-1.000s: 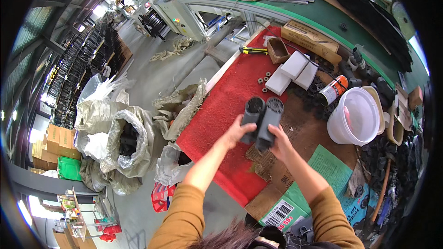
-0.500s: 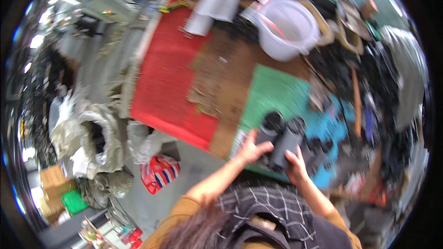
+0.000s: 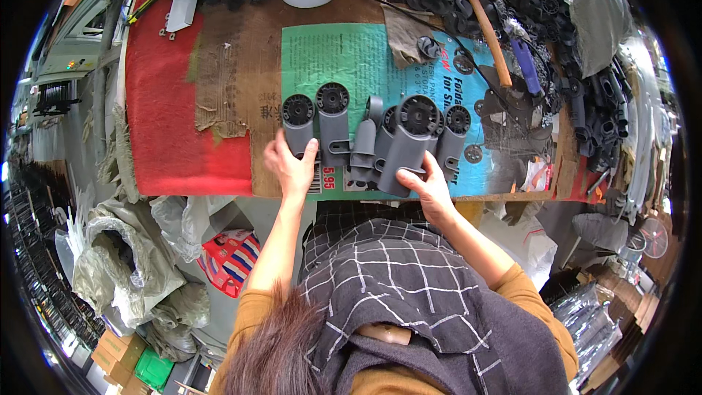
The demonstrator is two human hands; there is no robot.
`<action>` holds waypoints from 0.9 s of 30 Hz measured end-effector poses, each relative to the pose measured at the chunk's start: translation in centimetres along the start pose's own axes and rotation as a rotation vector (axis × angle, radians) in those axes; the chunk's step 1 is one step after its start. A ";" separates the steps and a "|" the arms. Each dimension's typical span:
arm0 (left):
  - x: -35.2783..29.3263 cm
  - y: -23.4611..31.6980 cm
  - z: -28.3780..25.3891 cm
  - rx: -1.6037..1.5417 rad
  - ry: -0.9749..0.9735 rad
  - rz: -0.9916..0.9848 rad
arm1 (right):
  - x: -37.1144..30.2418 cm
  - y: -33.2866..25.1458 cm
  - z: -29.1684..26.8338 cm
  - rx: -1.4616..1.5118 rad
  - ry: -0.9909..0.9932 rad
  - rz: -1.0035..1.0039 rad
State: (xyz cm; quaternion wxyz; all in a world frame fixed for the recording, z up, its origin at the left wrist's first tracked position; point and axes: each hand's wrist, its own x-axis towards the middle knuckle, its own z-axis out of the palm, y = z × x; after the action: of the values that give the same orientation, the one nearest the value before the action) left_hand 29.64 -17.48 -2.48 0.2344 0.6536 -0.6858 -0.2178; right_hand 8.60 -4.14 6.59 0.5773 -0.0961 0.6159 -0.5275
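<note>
Left hand (image 3: 292,168): half curled, thumb and fingers on either side of the lower part of a dark grey tube (image 3: 297,133), whose ribbed black end faces up. Right hand (image 3: 433,196): bent around a second grey tube (image 3: 406,155), thumb across its near face, fingers at its right side. Between the hands stand a third tube (image 3: 334,126), just beside the left-hand one, and a rounded grey piece (image 3: 363,140); a fourth tube (image 3: 455,140) rises just beyond the right hand. A green sheet (image 3: 333,47) extends beyond both hands on the bench (image 3: 567,148); red cloth (image 3: 164,117) lies left of the left hand, a wooden handle (image 3: 486,33) farther out, beyond the right.
</note>
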 end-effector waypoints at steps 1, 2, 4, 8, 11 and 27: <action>-0.3 0.9 -0.4 0.071 0.064 0.029 | -0.1 -0.3 0.5 -0.113 0.030 0.022; -0.7 1.6 -1.4 0.031 0.061 0.122 | 0.1 -0.5 1.3 -0.196 0.020 0.062; -2.1 4.0 -2.8 -0.781 -0.410 -0.179 | 0.3 -0.5 3.5 -0.285 -0.102 0.009; -1.8 5.1 -5.6 -1.049 -0.656 -0.592 | 0.9 0.2 6.2 -0.741 -0.308 -0.494; 1.2 1.7 -6.5 -0.888 -0.452 -0.520 | 1.8 0.9 5.6 -0.994 -0.123 -0.629; 4.5 -3.1 -4.0 0.267 0.178 0.225 | 5.9 3.1 -0.8 -1.384 -0.073 -0.854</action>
State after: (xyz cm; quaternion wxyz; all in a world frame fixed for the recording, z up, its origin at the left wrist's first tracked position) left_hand 34.40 -22.11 -1.05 0.2282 0.6150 -0.7538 -0.0385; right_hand 7.64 -6.73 0.42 0.1559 -0.6748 0.6936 -0.1984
